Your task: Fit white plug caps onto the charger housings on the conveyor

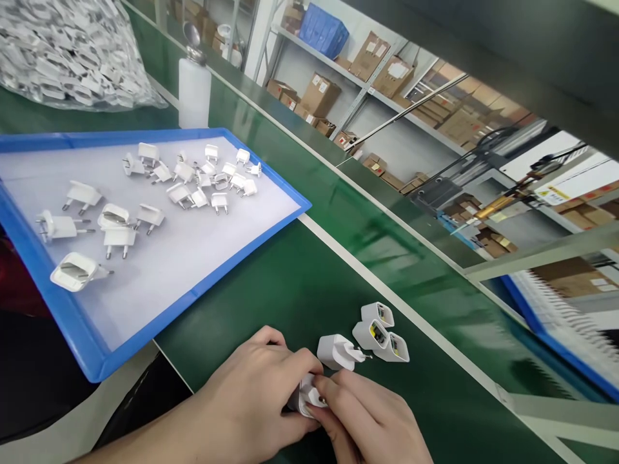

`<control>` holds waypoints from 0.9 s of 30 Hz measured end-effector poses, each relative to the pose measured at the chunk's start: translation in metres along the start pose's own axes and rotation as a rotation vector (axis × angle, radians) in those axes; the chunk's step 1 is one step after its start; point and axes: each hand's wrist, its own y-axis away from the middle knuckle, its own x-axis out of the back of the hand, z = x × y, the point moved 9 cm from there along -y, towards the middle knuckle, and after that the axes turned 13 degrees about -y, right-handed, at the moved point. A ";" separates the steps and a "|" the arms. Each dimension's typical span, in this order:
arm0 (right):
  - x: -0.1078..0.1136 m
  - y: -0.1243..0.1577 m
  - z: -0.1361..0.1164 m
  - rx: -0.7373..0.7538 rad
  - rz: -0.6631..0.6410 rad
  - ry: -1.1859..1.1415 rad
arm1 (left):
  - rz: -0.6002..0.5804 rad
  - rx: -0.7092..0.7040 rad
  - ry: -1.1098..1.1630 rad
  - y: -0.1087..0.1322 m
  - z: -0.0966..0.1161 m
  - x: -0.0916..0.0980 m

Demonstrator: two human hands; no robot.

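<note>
Low in the head view, my left hand (pixel 251 393) and my right hand (pixel 367 419) meet over the green mat (pixel 300 290). Both close around one small white plug piece (pixel 305 394), mostly hidden between the fingers. Just beyond them lies a white plug adapter (pixel 338 351) with its metal pins pointing right. A cluster of three white charger bodies (pixel 380 332) stands behind it, their USB ends showing.
A blue tray (pixel 58 309) at the left holds several loose white plug adapters (pixel 184 183). A white dispenser bottle (pixel 194 90) stands behind it, next to a clear bag of white parts (pixel 68 51). Shelves with cardboard boxes (pixel 338 84) run along the back.
</note>
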 end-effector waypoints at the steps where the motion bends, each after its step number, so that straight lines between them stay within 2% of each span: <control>1: 0.000 0.000 0.000 -0.001 0.008 -0.004 | -0.003 0.000 0.003 0.000 0.001 0.000; 5: -0.003 0.004 -0.004 0.005 0.014 0.028 | -0.046 0.021 -0.001 0.001 0.004 0.002; 10: -0.002 0.009 -0.009 0.019 0.083 0.103 | -0.145 0.144 0.000 0.004 -0.002 -0.001; 15: -0.005 0.005 0.004 -0.118 -0.065 -0.133 | -0.152 0.194 0.036 0.009 -0.004 0.000; 21: 0.000 -0.004 0.014 -0.238 -0.163 -0.248 | -0.136 0.200 0.034 0.010 -0.007 -0.002; 24: 0.000 -0.006 0.017 -0.249 -0.185 -0.223 | -0.117 0.182 0.015 0.010 -0.007 -0.002; 27: -0.002 -0.002 0.012 -0.189 -0.172 -0.174 | -0.111 0.168 -0.019 0.011 -0.004 -0.001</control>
